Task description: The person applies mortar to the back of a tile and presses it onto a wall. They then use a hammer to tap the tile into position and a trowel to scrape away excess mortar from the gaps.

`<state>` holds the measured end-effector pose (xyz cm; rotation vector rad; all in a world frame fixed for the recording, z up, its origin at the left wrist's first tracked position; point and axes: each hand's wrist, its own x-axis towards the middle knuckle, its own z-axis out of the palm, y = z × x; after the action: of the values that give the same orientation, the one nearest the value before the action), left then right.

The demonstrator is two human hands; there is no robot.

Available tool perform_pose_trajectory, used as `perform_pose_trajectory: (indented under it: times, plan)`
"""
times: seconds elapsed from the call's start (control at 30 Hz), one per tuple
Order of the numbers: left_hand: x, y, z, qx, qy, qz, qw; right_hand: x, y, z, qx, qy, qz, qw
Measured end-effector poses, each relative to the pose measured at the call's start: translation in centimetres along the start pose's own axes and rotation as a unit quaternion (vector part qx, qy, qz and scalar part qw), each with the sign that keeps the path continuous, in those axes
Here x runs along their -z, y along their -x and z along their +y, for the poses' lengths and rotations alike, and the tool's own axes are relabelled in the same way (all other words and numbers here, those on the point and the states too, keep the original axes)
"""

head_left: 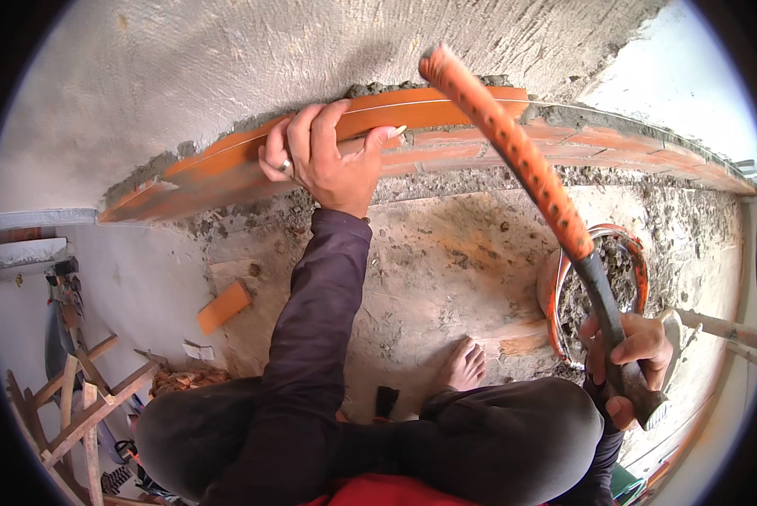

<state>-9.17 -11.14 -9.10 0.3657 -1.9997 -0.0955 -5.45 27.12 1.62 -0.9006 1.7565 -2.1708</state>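
My left hand (332,160), with a ring on one finger, grips an orange brick (454,111) on top of the low brick wall (454,150). Its fingers bend over the brick's upper side, and the thumb points right along it. A thin white string (585,107) runs along the top course. My right hand (636,354) is closed around the head end of a hammer (539,181). The hammer's orange perforated grip slants up and left, its tip appearing in front of the brick's right part. Grey mortar shows behind the bricks.
A round bucket (555,304) of dark mortar stands beside my right hand. A loose orange brick (225,306) lies on the dirty floor (412,278) at left. Wooden framing (88,413) stands at lower left. Rough plastered wall (227,59) rises behind the bricks. My bare foot (464,367) is below.
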Motion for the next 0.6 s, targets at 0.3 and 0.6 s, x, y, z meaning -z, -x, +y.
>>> perform_pose_trajectory:
  times: [0.3, 0.6]
  plan:
    - [0.1, -0.9, -0.3, -0.013, 0.005, -0.02, 1.0, 0.8, -1.7, 0.7, -0.019, 0.073, -0.048, 0.996]
    - [-0.1, -1.2, -0.1, -0.016, -0.015, -0.019, 1.0, 0.7, -1.4, 1.1, -0.012, 0.08, -0.064, 0.995]
